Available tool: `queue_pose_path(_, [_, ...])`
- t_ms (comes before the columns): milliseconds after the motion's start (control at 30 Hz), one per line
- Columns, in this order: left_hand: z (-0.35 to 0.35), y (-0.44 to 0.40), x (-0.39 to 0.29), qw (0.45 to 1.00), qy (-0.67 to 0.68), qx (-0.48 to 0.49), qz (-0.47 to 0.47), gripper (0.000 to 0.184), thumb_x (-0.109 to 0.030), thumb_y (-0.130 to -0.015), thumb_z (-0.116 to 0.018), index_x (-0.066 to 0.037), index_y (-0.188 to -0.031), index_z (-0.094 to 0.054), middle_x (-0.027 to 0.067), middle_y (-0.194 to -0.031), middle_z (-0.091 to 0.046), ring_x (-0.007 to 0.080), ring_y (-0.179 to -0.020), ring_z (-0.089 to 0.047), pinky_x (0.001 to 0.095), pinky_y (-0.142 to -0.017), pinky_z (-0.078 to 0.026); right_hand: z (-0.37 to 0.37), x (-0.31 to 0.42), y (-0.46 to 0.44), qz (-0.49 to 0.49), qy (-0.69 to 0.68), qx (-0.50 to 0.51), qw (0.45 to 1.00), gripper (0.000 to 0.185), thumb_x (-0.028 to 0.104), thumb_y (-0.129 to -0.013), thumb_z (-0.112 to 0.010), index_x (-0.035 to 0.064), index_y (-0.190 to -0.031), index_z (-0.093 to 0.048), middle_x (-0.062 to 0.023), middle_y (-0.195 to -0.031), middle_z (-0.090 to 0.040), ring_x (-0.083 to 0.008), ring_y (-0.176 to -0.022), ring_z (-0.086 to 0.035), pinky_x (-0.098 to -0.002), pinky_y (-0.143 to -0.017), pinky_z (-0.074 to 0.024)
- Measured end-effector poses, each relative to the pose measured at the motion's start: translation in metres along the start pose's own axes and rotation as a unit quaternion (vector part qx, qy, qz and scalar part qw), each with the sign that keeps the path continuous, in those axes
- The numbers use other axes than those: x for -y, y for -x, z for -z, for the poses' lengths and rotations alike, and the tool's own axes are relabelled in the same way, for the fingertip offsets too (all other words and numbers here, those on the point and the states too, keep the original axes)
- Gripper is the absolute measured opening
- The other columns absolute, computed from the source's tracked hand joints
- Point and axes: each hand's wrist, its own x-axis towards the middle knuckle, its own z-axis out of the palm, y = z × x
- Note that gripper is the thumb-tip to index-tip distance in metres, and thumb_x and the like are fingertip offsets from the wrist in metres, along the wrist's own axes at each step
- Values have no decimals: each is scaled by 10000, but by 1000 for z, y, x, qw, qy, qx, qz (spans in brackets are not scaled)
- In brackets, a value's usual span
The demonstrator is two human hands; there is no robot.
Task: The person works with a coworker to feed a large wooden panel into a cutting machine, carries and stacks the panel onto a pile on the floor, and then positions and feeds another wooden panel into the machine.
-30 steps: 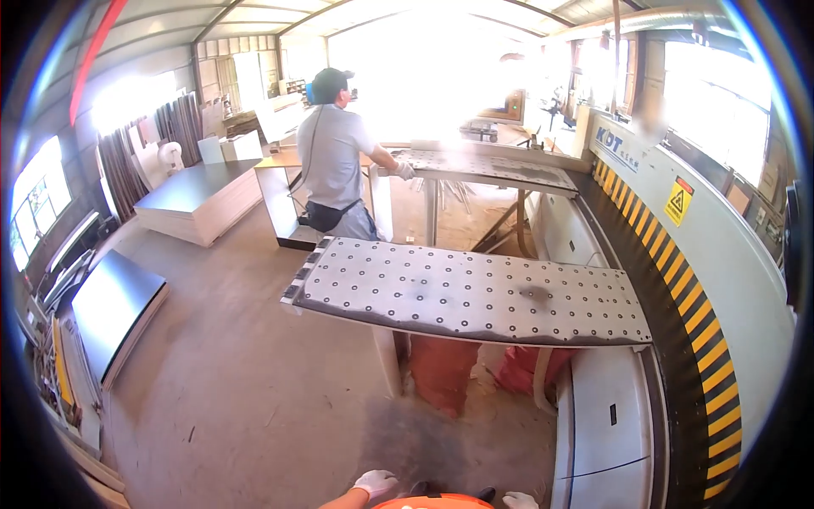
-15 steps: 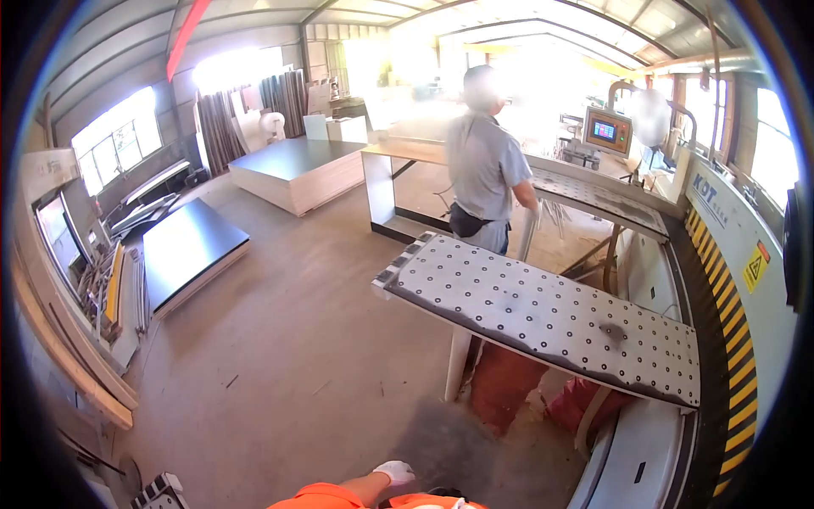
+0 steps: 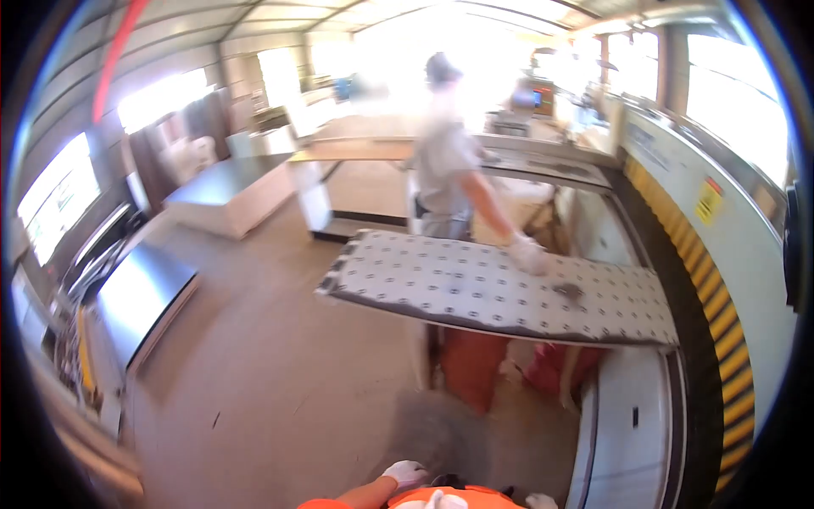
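My left hand point(image 3: 405, 472), in a white glove, is low at the bottom centre, beside my orange clothing point(image 3: 475, 496). Its fingers look loose, and nothing shows in it. My right hand point(image 3: 541, 501), also gloved, is cut off by the bottom edge; its fingers cannot be made out. Both hands are apart from the dotted table point(image 3: 509, 293) in front of me. Across that table, a co-worker point(image 3: 443, 174) in a grey shirt reaches over it, one gloved hand point(image 3: 529, 254) at its surface.
On the right runs a long machine point(image 3: 729, 212) with yellow-black stripes. Red sacks point(image 3: 471, 365) lie under the dotted table. A second table point(image 3: 551, 167) stands behind. Dark-topped panel stacks point(image 3: 144, 297) are on the left, near an open-fronted cabinet point(image 3: 360, 153).
The view has swung right and then back left. The co-worker has turned from the far table towards the near one, a gloved hand now over it. My hands remain low.
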Motion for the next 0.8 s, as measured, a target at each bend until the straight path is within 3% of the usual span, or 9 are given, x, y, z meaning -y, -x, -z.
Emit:
queue_pose_path(133, [5,1,-3,1000,2,-12,22,497,-434,-948,-570,-148,-1282,-803,209,-1351,-744,412,-1304,-675,483,-1130,-518,6,-7,-13,-23,-32,-16,999,474,433,-1057,-528,51,-1172,-784,-252,-1252,-744,-448,-1230,-660,-527,-1052,-505])
queue_pose_path(200, [-19,-24,39,997,-30,-28,-73,386,-381,-1004,-576,-180,-1232,-813,160,-1334,-752,376,-1198,-719,486,-1005,-578,24,8,-4,-94,-22,45,994,495,452,-1018,-540,84,-1256,-770,-212,-1315,-747,-416,-1259,-679,-476,-1082,-518])
queue_pose_path(233, [-29,-37,56,992,-40,-37,-116,337,-354,-1031,-578,-196,-1206,-818,136,-1325,-756,357,-1145,-741,488,-943,-609,21,0,-7,-101,-29,24,994,464,446,-1014,-545,110,-1220,-789,-189,-1289,-763,-412,-1228,-692,-488,-1061,-529])
queue_pose_path(333, [-29,-49,81,990,-41,-16,-133,343,-350,-991,-603,-198,-1218,-811,129,-1317,-752,350,-1151,-734,485,-958,-606,14,-2,1,-72,-6,8,997,492,466,-1005,-550,93,-1224,-786,-198,-1285,-763,-408,-1221,-695,-491,-1065,-524])
queue_pose_path(367, [-29,-53,86,991,-24,-8,-128,341,-345,-990,-604,-199,-1218,-811,130,-1320,-752,347,-1163,-730,477,-966,-605,13,-4,6,-20,40,7,999,450,406,-1026,-545,91,-1244,-782,-179,-1296,-764,-404,-1220,-700,-489,-1078,-528])
queue_pose_path(467, [-22,-58,86,993,-16,4,-119,335,-328,-992,-600,-204,-1220,-811,126,-1327,-750,339,-1196,-718,459,-988,-598,-21,-38,-3,51,47,-26,997,431,394,-1028,-526,60,-1119,-782,-219,-1166,-774,-439,-1131,-716,-519,-1022,-548])
queue_pose_path(567, [-24,-78,96,991,-54,4,-126,332,-313,-1002,-588,-212,-1222,-814,113,-1333,-750,335,-1218,-708,452,-1004,-592,-24,-30,3,73,168,17,983,274,164,-978,-604,95,-1187,-766,-165,-1335,-743,-387,-1208,-716,-468,-1029,-585])
queue_pose_path(667, [-29,-94,93,989,-56,20,-137,334,-309,-1009,-580,-211,-1224,-817,110,-1339,-749,334,-1229,-704,451,-1007,-591,-30,-23,15,146,180,-80,969,244,152,-952,-630,86,-1147,-760,-192,-1329,-740,-383,-1206,-716,-470,-999,-597])
queue_pose_path(800, [-27,-114,84,977,-117,48,-172,342,-336,-1016,-583,-201,-1226,-817,122,-1341,-749,329,-1237,-704,450,-1025,-585,-38,0,32,120,201,-67,970,262,164,-972,-611,90,-1173,-762,-195,-1323,-739,-391,-1213,-711,-474,-1015,-585])
